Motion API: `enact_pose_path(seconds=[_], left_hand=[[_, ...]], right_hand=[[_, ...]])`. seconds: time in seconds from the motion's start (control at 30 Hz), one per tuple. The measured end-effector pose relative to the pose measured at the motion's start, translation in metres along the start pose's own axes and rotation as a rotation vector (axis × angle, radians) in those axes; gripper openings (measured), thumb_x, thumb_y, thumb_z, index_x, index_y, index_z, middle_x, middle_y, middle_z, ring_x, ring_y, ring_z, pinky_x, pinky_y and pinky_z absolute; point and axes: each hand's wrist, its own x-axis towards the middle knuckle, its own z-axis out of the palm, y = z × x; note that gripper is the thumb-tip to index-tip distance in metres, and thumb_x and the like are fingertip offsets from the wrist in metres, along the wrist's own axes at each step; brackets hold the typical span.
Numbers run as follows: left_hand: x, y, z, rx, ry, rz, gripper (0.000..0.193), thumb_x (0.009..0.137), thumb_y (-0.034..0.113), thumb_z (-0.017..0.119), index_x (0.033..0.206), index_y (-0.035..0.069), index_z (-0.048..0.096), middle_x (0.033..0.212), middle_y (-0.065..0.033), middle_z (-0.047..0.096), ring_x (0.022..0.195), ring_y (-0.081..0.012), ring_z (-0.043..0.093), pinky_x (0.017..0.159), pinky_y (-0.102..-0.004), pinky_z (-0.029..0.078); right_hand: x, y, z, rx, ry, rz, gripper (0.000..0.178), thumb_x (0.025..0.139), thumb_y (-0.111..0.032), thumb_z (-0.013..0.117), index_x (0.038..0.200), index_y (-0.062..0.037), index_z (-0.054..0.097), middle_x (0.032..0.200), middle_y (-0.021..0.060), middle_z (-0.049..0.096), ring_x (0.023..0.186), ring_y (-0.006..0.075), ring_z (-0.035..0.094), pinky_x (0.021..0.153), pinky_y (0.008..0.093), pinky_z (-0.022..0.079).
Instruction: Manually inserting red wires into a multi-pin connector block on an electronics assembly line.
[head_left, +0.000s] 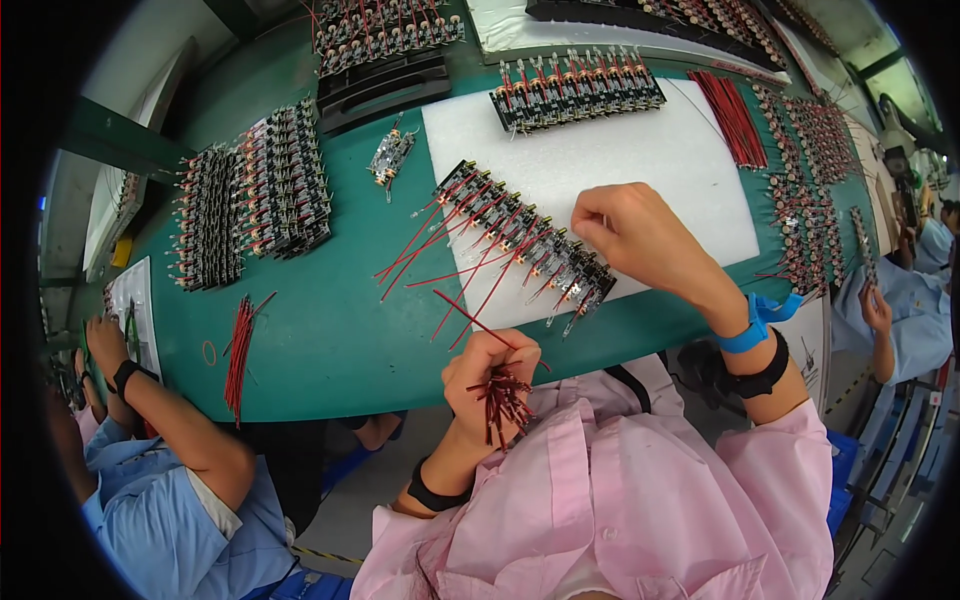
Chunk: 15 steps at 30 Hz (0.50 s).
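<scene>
My left hand (490,385) is closed round a bundle of red wires (503,405) at the table's near edge; their cut ends fan out below the fist. One red wire sticks out above it toward the boards. Over the right end of a slanted panel of circuit boards (525,240) is my right hand (625,225), its fingers curled together at the board edge. Whatever they pinch is hidden. Several red wires (430,240) trail from the panel's left part toward me. The panel lies partly on a white foam sheet (700,200), partly over the green mat.
Another board panel (578,92) lies at the sheet's far edge, with red wires (730,118) to its right. Stacked panels (255,190), a small board (391,155), a wire bundle (239,355) and a rubber band (209,352) are on the left. Co-workers (190,480) sit at both sides.
</scene>
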Motion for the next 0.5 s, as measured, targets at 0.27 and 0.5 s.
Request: enact_pose_path(seconds=[0.27,0.5], left_hand=[[-0.0057,0.0002,-0.0045,0.045,-0.010,-0.047,0.011,0.076,0.007,0.052,0.079,-0.001,0.044,0.064,-0.0009,0.047,0.054,-0.0032,0.039,0.051,-0.0153,0.031],[-0.0019,-0.0010,-0.0024,0.050,0.004,-0.011,0.008,0.072,-0.004,0.049,0.077,-0.002,0.044,0.059,-0.0010,0.046,0.050,-0.0030,0.038,0.048,-0.0144,0.030]], right_hand=[[-0.0003,0.0039,-0.0015,-0.036,-0.035,-0.046,0.010,0.068,-0.008,0.053,0.064,0.0017,0.052,0.059,0.0136,0.053,0.055,0.0283,0.051,0.052,0.0345,0.039],[-0.0004,0.0025,0.0038,-0.097,-0.021,-0.113,0.009,0.067,-0.007,0.052,0.064,0.0009,0.052,0.059,0.0137,0.052,0.056,0.0288,0.051,0.053,0.0358,0.039]])
